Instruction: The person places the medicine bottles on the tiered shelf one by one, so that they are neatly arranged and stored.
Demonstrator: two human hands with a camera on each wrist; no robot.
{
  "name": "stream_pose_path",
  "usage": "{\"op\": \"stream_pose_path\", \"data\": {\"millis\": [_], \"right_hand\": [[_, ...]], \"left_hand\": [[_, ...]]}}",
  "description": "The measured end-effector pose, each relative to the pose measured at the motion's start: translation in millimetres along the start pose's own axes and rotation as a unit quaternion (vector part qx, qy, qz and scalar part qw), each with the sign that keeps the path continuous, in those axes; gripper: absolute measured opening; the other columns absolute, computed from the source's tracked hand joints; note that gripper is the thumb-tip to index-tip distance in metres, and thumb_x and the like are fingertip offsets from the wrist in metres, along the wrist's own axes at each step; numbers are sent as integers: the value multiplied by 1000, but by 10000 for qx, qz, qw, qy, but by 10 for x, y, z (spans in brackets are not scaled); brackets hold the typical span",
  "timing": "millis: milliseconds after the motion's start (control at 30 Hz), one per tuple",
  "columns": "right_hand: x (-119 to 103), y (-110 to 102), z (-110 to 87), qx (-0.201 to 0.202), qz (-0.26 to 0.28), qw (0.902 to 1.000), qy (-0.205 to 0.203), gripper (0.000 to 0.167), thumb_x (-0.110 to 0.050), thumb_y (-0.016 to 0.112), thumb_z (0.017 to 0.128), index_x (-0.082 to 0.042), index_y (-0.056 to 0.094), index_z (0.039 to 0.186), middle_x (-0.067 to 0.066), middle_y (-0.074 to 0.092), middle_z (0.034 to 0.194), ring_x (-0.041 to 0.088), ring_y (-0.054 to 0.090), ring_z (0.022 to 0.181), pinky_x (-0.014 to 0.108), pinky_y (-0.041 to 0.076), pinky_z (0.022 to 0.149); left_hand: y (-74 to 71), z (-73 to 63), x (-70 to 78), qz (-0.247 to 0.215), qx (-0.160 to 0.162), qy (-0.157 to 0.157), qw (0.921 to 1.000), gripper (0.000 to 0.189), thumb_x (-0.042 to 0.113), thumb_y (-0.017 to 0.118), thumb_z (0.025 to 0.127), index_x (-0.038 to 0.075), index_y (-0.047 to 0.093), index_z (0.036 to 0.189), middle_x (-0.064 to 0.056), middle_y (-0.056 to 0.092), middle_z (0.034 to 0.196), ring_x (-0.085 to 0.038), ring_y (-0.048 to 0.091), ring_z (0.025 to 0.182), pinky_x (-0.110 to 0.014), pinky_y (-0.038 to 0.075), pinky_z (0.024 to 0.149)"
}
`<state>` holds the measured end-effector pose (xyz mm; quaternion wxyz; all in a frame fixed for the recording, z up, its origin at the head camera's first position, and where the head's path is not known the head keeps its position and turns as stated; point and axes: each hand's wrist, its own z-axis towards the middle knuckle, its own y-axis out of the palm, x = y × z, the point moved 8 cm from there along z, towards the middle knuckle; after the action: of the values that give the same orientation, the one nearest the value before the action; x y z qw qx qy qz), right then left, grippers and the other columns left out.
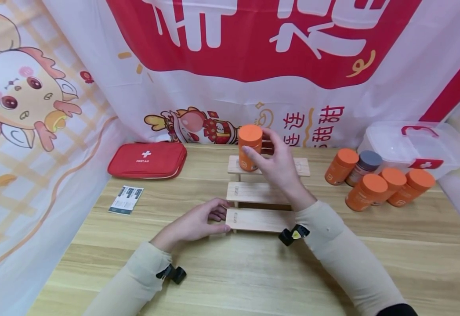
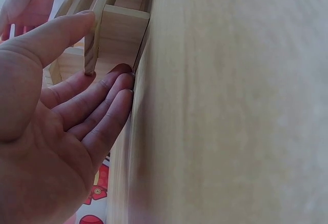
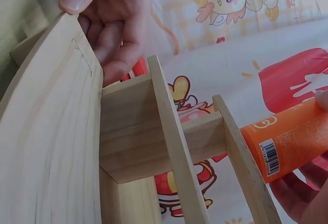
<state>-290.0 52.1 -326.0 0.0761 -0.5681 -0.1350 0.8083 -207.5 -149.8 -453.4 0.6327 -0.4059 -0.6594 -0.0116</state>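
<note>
Nearest on the counter (image 1: pixel 214 272), I have the left hand (image 1: pixel 200 221), fingers pinching the left end of the wooden stand's (image 1: pixel 259 219) near step. Farther right I see four orange bottles (image 1: pixel 366 192) and a grey-capped bottle (image 1: pixel 366 164). Beyond, the right hand (image 1: pixel 279 164) has its fingers around a fifth orange bottle (image 1: pixel 249 137), upright at the far step's left end. Far left lies a red pouch (image 1: pixel 146 164); far right, a clear box (image 1: pixel 388 136)

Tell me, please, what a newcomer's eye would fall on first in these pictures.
Probably the big red lettered print on the white cloth behind the table. Next, the orange bottle in the right hand, over the left half of the top board of the wooden three-tier stand. The red first-aid pouch also stands out, at the table's back left.
</note>
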Motion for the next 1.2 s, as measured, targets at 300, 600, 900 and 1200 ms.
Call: {"op": "stream_pose_path", "data": {"millis": [300,600,900,1200], "right_hand": [[17,12,-10,-30,85,9999,105,72,-36,80,99,-13,48,159,11,62,147,27,62,133,46,57,114],[13,1,-12,-99,64,9998,164,74,-36,81,98,-15,46,160,9,62,149,27,62,134,45,57,114],[-45,-140,-18,-222,112,9997,28,72,-27,83,98,-8,48,158,13,59,154,32,59,140,50,51,122],[-71,-391,-141,-170,60,9994,-303,64,-18,81,98,-5,52,154,14,60,152,32,60,140,47,49,124]], "left_hand": [[-3,-5,6,81,-2,-34,10000,58,23,82,98,9,55,147,-5,69,133,-20,67,125,-38,58,113],[6,5,6,108,-18,-23,9999,58,23,82,98,9,55,147,-6,69,133,-21,67,125,-40,58,113],[6,17,-19,114,-23,-34,9999,58,25,82,98,10,55,147,-6,69,133,-22,67,125,-41,58,113],[6,9,6,48,-33,-32,10000,57,22,82,98,7,55,146,-8,69,133,-24,66,125,-44,57,114]]}}
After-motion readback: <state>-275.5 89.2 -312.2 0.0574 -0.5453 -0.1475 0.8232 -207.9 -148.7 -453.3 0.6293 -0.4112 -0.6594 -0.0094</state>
